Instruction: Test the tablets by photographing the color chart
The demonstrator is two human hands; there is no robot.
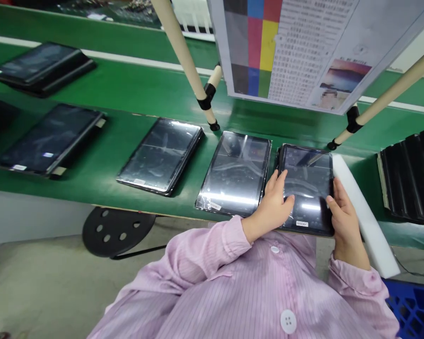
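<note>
- One long green tabletop (pixel 127 89) runs across the view, with a white stripe along its far part.
- A printed chart (pixel 304 52) with colour blocks and small text hangs above the tabletop, between slanted beige poles (pixel 183 56).
- A pink striped smock (pixel 233 292) covers the person's chest and both arms; both forearms reach forward and up from the lower edge of the view.
- Several dark panels (pixel 49 139) lie flat in a row to the left; one glossy panel, the middle screen (pixel 236 172), lies just beside the held one.
- A stack of black trays (pixel 410 174) stands at the right edge.
- A white foam strip (pixel 363 212) lies along the right side of the held screen, touching the right hand's back.
- A round black stool (pixel 116 230) shows below the tabletop's near edge.
- The screen (pixel 309 188) in hand is at the tabletop's near edge, right of centre, its lower end overhanging toward the person.
- The left hand (pixel 273 207) lies on the screen's left edge, fingers spread and loosely bent, fingertips pressing the glass; its grip is open, not clasped.
- The right hand (pixel 342 216) clasps the screen's right edge, thumb on the glass, fingers hidden behind.
</note>
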